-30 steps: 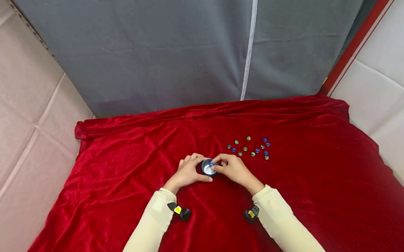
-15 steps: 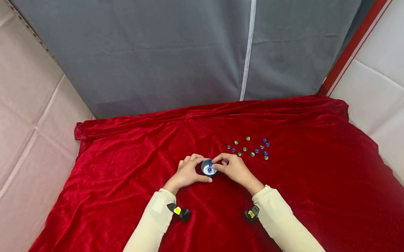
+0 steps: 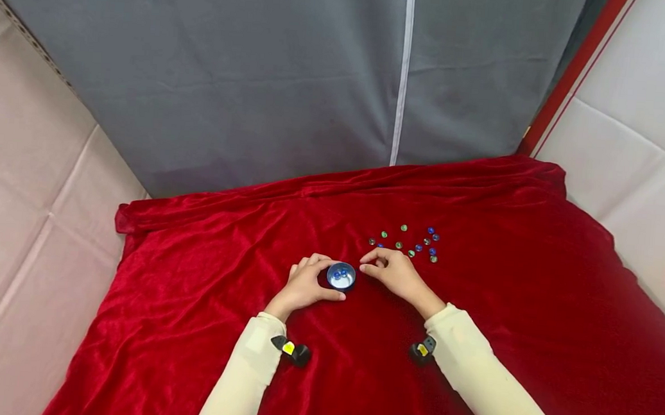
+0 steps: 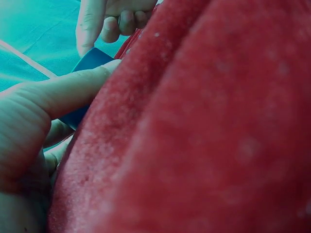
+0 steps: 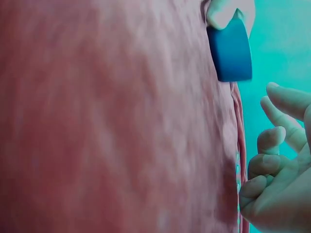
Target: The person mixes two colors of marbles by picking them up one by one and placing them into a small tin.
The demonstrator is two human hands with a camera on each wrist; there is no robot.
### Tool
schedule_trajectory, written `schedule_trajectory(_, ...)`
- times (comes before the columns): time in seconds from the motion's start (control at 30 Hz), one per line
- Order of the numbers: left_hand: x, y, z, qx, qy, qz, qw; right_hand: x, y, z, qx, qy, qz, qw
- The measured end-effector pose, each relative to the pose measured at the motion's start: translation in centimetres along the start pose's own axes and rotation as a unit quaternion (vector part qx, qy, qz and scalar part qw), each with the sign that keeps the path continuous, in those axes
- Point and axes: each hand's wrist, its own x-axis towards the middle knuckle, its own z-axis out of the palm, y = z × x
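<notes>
A small blue bowl [image 3: 340, 284] with a pale inside stands upright on the red cloth, with two blue marbles [image 3: 343, 273] in it. My left hand [image 3: 307, 284] holds it from the left, thumb in front and fingers behind. The left wrist view shows that thumb across the bowl's dark blue wall [image 4: 94, 59]. Just right of the rim, apart from it, is my right hand [image 3: 395, 274]. In the right wrist view its thumb and index finger are apart with nothing between them, and the other fingers [image 5: 265, 165] are bent.
Several loose marbles, blue [image 3: 430, 230] and green [image 3: 404, 228], lie scattered beyond my right hand, which may cover some. Red velvety cloth [image 3: 219, 257] with wrinkles spreads underneath. A grey curtain [image 3: 271, 87] closes off the back, with pale panels at both sides.
My right hand has let go of a blue marble inside the bowl and drawn back to the right, its fingers parting. My left hand has kept its hold on the bowl.
</notes>
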Motion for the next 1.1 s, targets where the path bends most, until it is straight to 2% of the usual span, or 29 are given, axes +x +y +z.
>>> schedule_trajectory(0.4,0.1,0.1,-0.1,-0.012,0.006,-0.002,0.9999,-0.1,1.9,-3.6,-0.008,0.032,0.026,0.999)
schedule_trajectory(0.63,0.0,0.2,-0.1,-0.008,0.006,0.0,0.9999,-0.3,3.8,-5.6,-0.021,0.048,0.044,0.998)
schedule_trajectory(0.93,0.0,0.2,-0.1,-0.004,0.008,-0.005,1.0,-0.8,5.4,-6.9,-0.018,0.064,0.065,0.996)
schedule_trajectory(1.1,0.1,0.2,0.0,-0.001,0.005,-0.005,1.0,-0.9,6.0,-7.4,-0.037,0.083,0.067,0.994)
